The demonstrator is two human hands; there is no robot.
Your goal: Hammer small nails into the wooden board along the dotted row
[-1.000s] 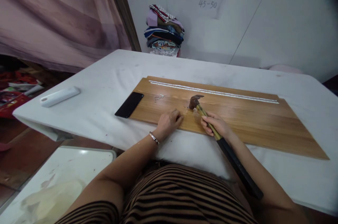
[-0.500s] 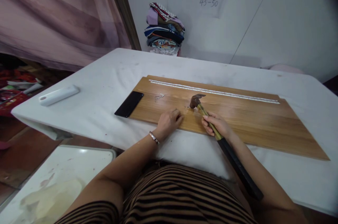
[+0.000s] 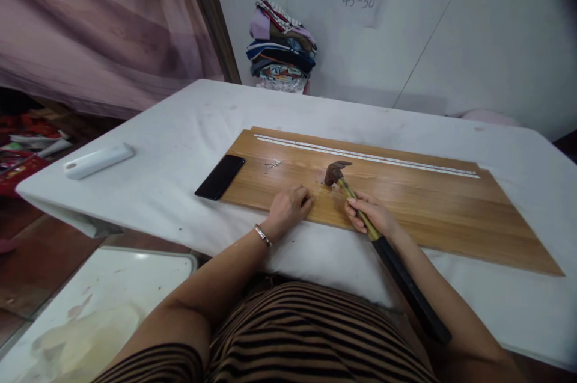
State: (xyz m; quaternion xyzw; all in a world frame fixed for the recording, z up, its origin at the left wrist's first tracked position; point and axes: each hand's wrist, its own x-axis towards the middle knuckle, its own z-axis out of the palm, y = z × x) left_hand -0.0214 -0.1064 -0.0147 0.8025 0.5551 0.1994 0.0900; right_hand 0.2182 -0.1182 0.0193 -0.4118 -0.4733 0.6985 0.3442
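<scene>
My right hand (image 3: 367, 213) is wrapped round the neck of a claw hammer (image 3: 399, 278), whose long grip is black. Its rusty brown head rests on or just above a wooden board (image 3: 428, 208). Tiny dark specks, too small to name, lie beside the head. My left hand (image 3: 290, 204), with a bracelet on the wrist, lies on the near edge of the board with fingers curled in. Whatever those fingers hold, if anything, is hidden. Several loose nails (image 3: 272, 164) lie on the board beyond my left hand.
A black phone (image 3: 220, 177) overlaps the board's left end. A white measuring tape (image 3: 365, 156) runs doubled along the far side. A white handle-like object (image 3: 99, 160) lies on the white-covered table (image 3: 166, 124). Folded clothes (image 3: 282, 49) are stacked by the wall; a white stool (image 3: 148, 275) stands at lower left.
The camera view has shifted very slightly. Both hands, the hammer and the nails keep their places.
</scene>
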